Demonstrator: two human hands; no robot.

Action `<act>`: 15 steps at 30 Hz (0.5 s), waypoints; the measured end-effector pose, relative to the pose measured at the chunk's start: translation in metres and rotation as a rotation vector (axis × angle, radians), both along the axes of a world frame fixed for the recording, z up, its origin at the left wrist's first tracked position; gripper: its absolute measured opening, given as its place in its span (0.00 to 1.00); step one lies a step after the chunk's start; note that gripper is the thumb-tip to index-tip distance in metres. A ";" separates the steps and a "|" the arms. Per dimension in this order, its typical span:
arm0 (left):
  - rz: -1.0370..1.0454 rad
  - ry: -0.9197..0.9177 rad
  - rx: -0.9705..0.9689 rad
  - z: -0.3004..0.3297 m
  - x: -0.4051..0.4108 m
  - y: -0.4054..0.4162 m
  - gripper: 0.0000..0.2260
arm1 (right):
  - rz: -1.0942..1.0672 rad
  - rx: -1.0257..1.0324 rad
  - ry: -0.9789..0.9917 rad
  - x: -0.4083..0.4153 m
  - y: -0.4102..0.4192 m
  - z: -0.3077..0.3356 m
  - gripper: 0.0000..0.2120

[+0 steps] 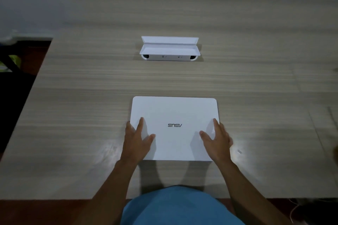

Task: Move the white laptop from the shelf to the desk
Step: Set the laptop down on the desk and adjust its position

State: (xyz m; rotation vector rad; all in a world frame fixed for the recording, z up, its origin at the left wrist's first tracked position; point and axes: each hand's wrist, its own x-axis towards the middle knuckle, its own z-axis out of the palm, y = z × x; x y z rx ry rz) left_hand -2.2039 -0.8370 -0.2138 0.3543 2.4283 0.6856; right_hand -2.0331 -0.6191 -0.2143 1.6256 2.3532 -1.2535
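- Desk (pixel 76 107): a light wood-grain top is seen filling most of the view; its left edge is shown running diagonally, its near edge is cut by the wearer's body.
- Laptop (pixel 174 113): white, lid closed, laid flat on the desk near the front edge, centred before the wearer. An inverted logo is borne at the middle of the lid. Rounded far corners are shown; the near corners are covered by the hands.
- Left hand (pixel 136 139): laid on the left near portion of the lid, palm down. The fingers are spread and extended, not clenched; the thumb is angled inward over the lid, the outer fingers are draped at the left edge. Whether the edge is gripped or only touched cannot be told.
- Right hand (pixel 217 139): laid on the right near portion of the lid, mirrored to the left hand. The fingers are spread and extended, the thumb is turned inward, the outer fingers are lost past the right edge. A firm grasp cannot be confirmed.
- Stand (pixel 170 49): a white slotted holder, placed on the desk well beyond the laptop, in line with it; nothing is held in its slot.
- Shirt (pixel 175 206): blue cloth, recorded at the bottom centre, between the forearms.
- Floor (pixel 16 86): dark, seen left of the desk; details there are too dim to be identified.
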 end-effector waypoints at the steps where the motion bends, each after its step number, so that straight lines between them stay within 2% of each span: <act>1: -0.001 -0.004 0.006 0.000 0.001 -0.001 0.37 | -0.008 -0.030 0.032 0.002 0.001 0.000 0.37; 3: -0.018 0.004 0.010 0.000 0.004 -0.004 0.38 | -0.002 -0.095 0.095 0.007 0.002 0.000 0.40; 8: -0.101 0.033 0.052 -0.002 0.018 -0.018 0.45 | 0.141 -0.083 0.063 0.027 -0.009 -0.005 0.51; 12: -0.199 0.158 0.101 -0.006 0.033 -0.035 0.54 | 0.206 -0.054 0.065 0.049 -0.022 -0.010 0.60; 15: -0.186 0.180 0.087 -0.010 0.041 -0.042 0.55 | 0.264 -0.009 0.064 0.059 -0.026 -0.016 0.61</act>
